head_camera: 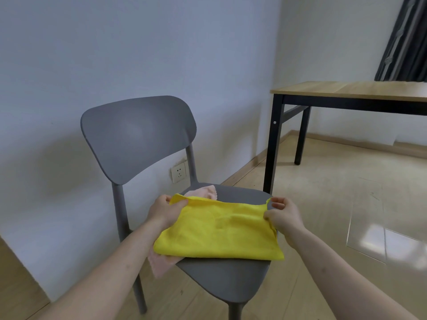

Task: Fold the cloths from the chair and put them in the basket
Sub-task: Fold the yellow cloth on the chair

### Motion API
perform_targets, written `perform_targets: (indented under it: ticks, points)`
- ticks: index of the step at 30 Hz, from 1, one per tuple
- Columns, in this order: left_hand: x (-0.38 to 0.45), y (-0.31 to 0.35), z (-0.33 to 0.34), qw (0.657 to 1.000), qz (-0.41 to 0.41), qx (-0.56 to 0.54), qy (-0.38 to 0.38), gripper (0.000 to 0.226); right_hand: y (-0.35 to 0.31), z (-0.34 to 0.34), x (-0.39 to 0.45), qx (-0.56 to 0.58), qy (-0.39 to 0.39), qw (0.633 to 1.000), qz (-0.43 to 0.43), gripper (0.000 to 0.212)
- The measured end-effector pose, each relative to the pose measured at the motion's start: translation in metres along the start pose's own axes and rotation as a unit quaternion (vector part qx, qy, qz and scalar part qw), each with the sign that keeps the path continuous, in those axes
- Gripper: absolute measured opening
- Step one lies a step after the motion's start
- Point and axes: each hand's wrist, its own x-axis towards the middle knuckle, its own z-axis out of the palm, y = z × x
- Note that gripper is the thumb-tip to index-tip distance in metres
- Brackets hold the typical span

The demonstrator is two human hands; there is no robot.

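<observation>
A yellow cloth (219, 232) lies spread over the seat of a grey chair (138, 137). My left hand (163, 211) pinches its far left corner and my right hand (283, 215) pinches its far right corner, both lifted slightly off the seat. The near edge of the yellow cloth rests on the seat. A pink cloth (161, 262) lies under it, showing at the seat's left front edge and again behind the yellow cloth near the backrest. No basket is in view.
A wooden table with black legs (346, 91) stands to the right behind the chair. A white wall with a socket (178, 173) is close behind the chair. A dark curtain (406, 42) hangs at the far right. Wooden floor surrounds the chair.
</observation>
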Motion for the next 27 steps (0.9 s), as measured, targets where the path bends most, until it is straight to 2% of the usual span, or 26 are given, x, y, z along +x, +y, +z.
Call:
perform_targets:
  ticks: [3, 8, 15, 19, 22, 27]
  points:
    - [-0.001, -0.001, 0.006, 0.999, 0.046, 0.015, 0.009, 0.033, 0.000, 0.007, 0.001, 0.027, 0.005, 1.000, 0.005, 0.051]
    - [-0.001, 0.001, 0.009, 0.994, 0.097, -0.044, 0.014, 0.043, -0.001, 0.015, 0.001, 0.029, 0.042, 0.998, -0.032, 0.044]
    - [-0.008, 0.017, -0.004, 0.977, 0.164, -0.127, 0.042, 0.045, -0.020, 0.006, -0.005, 0.070, 0.007, 0.995, -0.075, 0.063]
    - [-0.017, 0.020, -0.020, 0.974, 0.197, -0.108, 0.038, 0.045, -0.026, -0.012, -0.012, -0.015, -0.041, 0.993, -0.111, 0.069]
    - [-0.034, 0.022, -0.035, 0.969, 0.243, -0.023, 0.022, 0.035, -0.032, -0.024, -0.025, -0.104, -0.093, 0.979, -0.146, 0.058]
    - [-0.071, 0.010, -0.053, 0.946, 0.292, 0.138, -0.027, 0.036, -0.029, -0.038, -0.045, -0.300, -0.207, 0.917, -0.160, 0.046]
